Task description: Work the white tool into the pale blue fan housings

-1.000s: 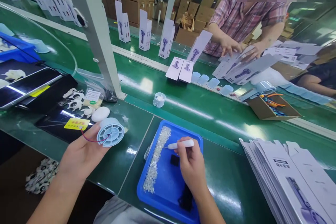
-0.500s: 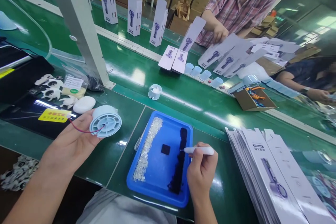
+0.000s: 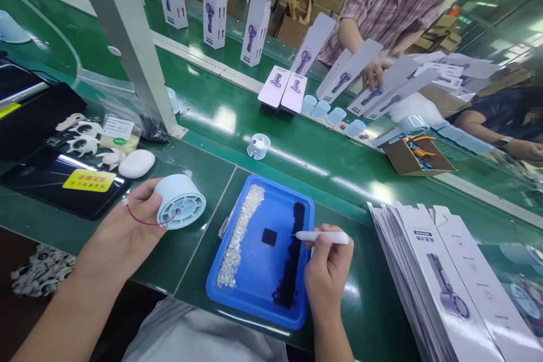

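Observation:
My left hand (image 3: 123, 237) is closed around a light blue round fan housing (image 3: 180, 203), its spoked face turned toward the right and down. A thin red-and-dark wire (image 3: 142, 222) loops from its hub to a small white plug. My right hand (image 3: 328, 266) pinches a white pen-shaped tool (image 3: 320, 236) with a thin metal tip. That tip hovers at or touches a strip of small black pieces (image 3: 292, 260) in a blue tray (image 3: 254, 308); contact cannot be made out. Small clear pieces (image 3: 240, 240) line the tray's left side, and a dark square (image 3: 269, 237) lies mid-tray.
Another round housing (image 3: 258, 146) stands on the green belt (image 3: 203, 107). White fan parts (image 3: 85, 138) and a smooth white oval piece (image 3: 136, 164) lie left. Flat printed cartons (image 3: 441, 277) are stacked right. A metal post (image 3: 123, 39) rises left; a co-worker's hand (image 3: 373, 73) handles boxes opposite.
The fan housing in my left hand has shifted slightly right and tilted more. The co-worker's hand has moved right among the boxes. A blue housing shows from behind the post.

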`<state>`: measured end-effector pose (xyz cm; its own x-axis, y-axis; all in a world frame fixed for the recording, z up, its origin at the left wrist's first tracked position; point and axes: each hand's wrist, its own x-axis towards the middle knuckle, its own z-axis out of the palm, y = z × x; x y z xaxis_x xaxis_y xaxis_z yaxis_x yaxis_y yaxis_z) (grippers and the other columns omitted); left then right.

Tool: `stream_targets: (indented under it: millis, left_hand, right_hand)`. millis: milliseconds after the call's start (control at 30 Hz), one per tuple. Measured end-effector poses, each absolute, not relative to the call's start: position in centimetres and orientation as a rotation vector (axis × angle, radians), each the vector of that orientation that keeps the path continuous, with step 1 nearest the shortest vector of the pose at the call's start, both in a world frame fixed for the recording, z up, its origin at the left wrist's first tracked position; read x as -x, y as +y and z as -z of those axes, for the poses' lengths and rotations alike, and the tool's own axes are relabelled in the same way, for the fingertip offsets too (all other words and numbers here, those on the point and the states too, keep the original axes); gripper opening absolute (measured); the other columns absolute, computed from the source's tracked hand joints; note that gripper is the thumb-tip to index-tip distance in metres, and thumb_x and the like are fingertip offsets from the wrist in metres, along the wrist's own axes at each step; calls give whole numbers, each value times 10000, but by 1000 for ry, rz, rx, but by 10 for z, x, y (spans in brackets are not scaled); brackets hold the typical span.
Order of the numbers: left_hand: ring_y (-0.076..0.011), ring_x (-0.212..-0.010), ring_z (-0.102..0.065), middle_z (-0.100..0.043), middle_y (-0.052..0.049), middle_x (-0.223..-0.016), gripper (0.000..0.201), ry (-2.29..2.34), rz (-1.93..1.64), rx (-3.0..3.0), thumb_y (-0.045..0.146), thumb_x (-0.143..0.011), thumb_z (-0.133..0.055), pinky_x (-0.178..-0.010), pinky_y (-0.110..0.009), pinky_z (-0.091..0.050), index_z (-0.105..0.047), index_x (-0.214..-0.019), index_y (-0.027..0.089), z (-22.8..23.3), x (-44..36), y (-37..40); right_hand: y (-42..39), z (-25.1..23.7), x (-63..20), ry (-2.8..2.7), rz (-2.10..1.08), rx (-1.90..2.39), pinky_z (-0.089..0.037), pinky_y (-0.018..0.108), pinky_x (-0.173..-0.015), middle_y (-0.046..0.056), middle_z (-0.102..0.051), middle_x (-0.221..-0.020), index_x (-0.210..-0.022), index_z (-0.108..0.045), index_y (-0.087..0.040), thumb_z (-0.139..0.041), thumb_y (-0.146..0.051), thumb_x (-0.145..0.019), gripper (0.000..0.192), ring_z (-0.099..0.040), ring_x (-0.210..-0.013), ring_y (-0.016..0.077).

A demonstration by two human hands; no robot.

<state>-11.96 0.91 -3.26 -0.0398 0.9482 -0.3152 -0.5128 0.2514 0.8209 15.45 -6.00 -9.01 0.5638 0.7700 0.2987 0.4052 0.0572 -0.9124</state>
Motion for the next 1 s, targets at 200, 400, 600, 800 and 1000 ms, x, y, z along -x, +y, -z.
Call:
stream_targets:
  millis: [200,400,600,800,1000]
  left_hand:
    - [-147,-696,-662,-710,-15,-803,291,1033,-1253,-561,243,-662,-783,-670,-194,-596,-707,-941,207,34,118,8]
    - [-155,-714,-652,-704,-28,-817,288,1060,-1278,-584,294,-639,-795,-634,-189,-583,-714,-901,208,32,114,7]
    - [-157,-714,-653,-704,-30,-838,302,1031,-1241,-604,291,-657,-786,-636,-203,-579,-705,-937,215,35,114,5]
    - [-167,-704,-654,-711,-43,-845,299,1003,-1227,-597,299,-679,-773,-626,-223,-565,-692,-949,198,33,112,3]
    - [-154,-715,-647,-707,-33,-845,272,933,-1179,-596,266,-707,-756,-635,-214,-553,-679,-956,188,33,109,3]
  right_hand:
    - [-61,98,-158,-1128,-314,1591,-468,316,-662,34,-543,-936,-1020,-521,-217,-513,-374,-917,188,-563,-744,149]
    - [-61,92,-158,-1028,-419,1473,-481,289,-624,20,-543,-941,-1031,-517,-217,-517,-368,-923,185,-565,-646,108]
    - [-59,91,-157,-1031,-397,1546,-469,273,-622,23,-550,-930,-1017,-520,-210,-520,-388,-917,205,-554,-669,112]
    - [-60,97,-161,-1128,-336,1629,-487,311,-654,46,-573,-953,-1013,-535,-209,-512,-370,-913,190,-593,-749,156]
    - [-58,91,-164,-1383,-379,1601,-512,306,-644,39,-615,-903,-1024,-547,-217,-483,-312,-928,149,-619,-738,164]
